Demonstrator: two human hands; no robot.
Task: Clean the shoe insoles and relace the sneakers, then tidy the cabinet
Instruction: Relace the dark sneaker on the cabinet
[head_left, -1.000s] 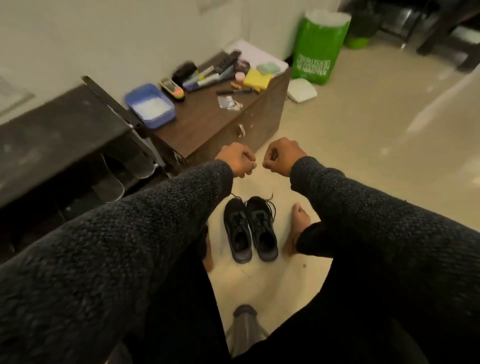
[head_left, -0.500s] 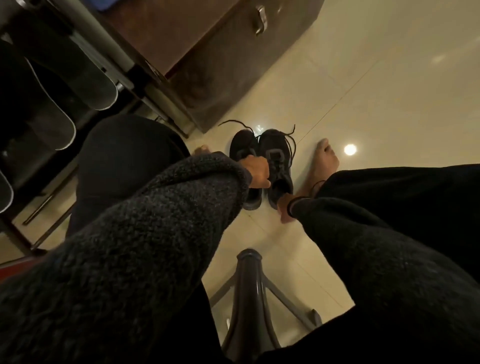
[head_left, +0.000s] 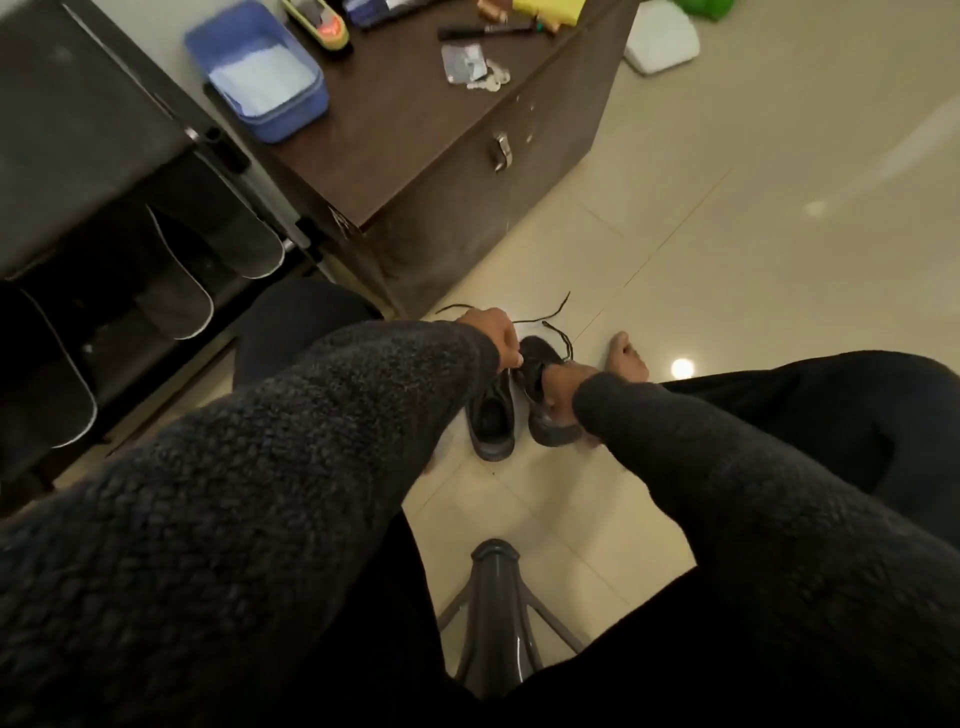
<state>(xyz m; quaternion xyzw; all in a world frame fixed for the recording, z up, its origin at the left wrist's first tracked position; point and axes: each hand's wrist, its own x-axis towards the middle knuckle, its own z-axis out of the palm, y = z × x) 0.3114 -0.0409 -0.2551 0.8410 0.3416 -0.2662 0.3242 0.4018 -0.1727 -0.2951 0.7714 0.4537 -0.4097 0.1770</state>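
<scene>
Cabinet top (head_left: 415, 130): blue tub (head_left: 258, 70) w/ white stuff; both hands' grip on sneakers (head_left: 491, 415), fingers curled.

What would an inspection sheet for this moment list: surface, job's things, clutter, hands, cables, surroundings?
Surface: pale tiled floor.
Job's things: two black sneakers side by side on the floor, loose laces; insoles leaning in the dark rack.
Clutter: blue tub, pen and foil packet on the brown cabinet.
Hands: left hand pinches a lace; right hand grips the right sneaker.
Cables: nothing seen.
Surroundings: chair base, bare foot.
</scene>
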